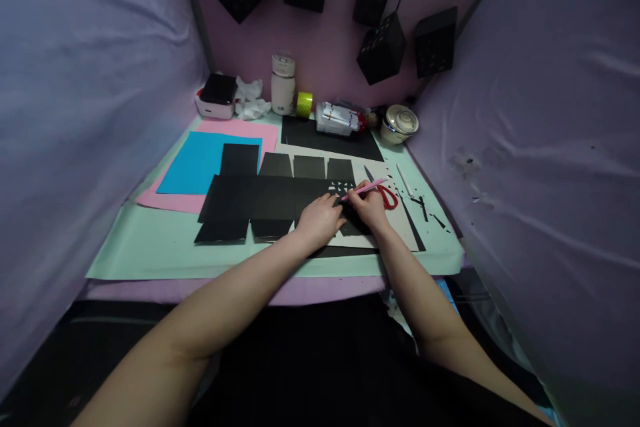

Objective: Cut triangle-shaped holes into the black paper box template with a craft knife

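Observation:
My left hand [321,222] lies on a black card box template [250,197], its fingers stretched out close to a group of small cut-outs [341,187]. A slim pink pen-shaped craft knife [367,188] is held in my right hand [369,208], with its tip down at the card beside my left fingertips. The tip itself is too small to make out. The template lies flat, with flaps along its near and far edges. Beneath it is a pale board [400,230]. Red-handled scissors [388,197] lie just beyond my right hand.
Blue paper [190,163] and pink paper [270,133] lie at left. A white pen-like tool [405,179] and black scraps [424,209] are at right. Along the back stand a white bottle [283,90], yellow tape [305,105] and a lidded bowl [399,125]. Black boxes [383,49] hang above.

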`<state>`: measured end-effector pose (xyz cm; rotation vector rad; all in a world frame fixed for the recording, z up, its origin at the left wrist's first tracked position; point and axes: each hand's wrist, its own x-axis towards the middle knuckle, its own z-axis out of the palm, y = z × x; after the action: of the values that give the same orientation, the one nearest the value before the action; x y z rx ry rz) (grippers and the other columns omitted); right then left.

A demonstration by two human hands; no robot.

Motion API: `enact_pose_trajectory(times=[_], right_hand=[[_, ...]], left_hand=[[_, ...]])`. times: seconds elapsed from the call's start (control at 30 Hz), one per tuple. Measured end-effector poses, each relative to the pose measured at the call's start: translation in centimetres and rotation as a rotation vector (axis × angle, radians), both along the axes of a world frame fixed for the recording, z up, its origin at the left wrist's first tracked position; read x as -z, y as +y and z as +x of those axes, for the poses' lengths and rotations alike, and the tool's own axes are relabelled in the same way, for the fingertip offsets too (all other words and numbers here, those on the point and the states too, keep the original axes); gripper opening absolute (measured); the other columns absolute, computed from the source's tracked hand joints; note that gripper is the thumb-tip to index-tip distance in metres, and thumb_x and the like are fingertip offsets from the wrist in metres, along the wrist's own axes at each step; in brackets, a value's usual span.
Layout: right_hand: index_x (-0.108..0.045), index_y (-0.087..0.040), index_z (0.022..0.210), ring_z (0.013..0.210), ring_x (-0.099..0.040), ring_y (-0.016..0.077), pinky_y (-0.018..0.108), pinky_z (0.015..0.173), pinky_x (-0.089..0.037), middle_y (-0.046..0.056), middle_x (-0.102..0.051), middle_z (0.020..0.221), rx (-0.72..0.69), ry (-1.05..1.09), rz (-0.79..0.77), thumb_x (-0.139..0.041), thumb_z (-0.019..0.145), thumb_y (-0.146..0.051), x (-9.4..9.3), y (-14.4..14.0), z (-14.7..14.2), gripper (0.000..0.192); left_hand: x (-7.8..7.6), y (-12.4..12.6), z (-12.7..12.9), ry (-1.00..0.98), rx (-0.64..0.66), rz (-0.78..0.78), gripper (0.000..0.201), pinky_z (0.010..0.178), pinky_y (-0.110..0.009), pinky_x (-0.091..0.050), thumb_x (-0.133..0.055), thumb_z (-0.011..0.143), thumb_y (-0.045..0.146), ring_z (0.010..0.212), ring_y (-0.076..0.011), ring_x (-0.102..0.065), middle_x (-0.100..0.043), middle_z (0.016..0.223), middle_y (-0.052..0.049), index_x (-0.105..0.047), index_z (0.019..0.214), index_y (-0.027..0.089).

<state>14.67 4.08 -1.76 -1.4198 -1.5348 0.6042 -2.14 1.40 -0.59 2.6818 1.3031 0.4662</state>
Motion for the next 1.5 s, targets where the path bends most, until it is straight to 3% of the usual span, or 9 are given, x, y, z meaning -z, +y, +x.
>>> enact_pose_trajectory(times=[1.5], right_hand=[[-0.047, -0.022, 0.069, 0.056, -0.053, 0.0161, 0.028, 0.055, -0.038, -0.003, -0.056, 0.059, 0.097, -0.029, 0.042, -0.060, 0.075, -0.034, -0.02, 0.09, -0.01, 0.018]], left_hand=[[0.24, 0.08, -0.04, 0.050, 0.000, 0.027, 0.030, 0.107, -0.040, -0.040, -0.059, 0.092, 0.034, 0.129, -0.0285, -0.050, -0.057, 0.136, -0.016, -0.067, 0.112, 0.014]])
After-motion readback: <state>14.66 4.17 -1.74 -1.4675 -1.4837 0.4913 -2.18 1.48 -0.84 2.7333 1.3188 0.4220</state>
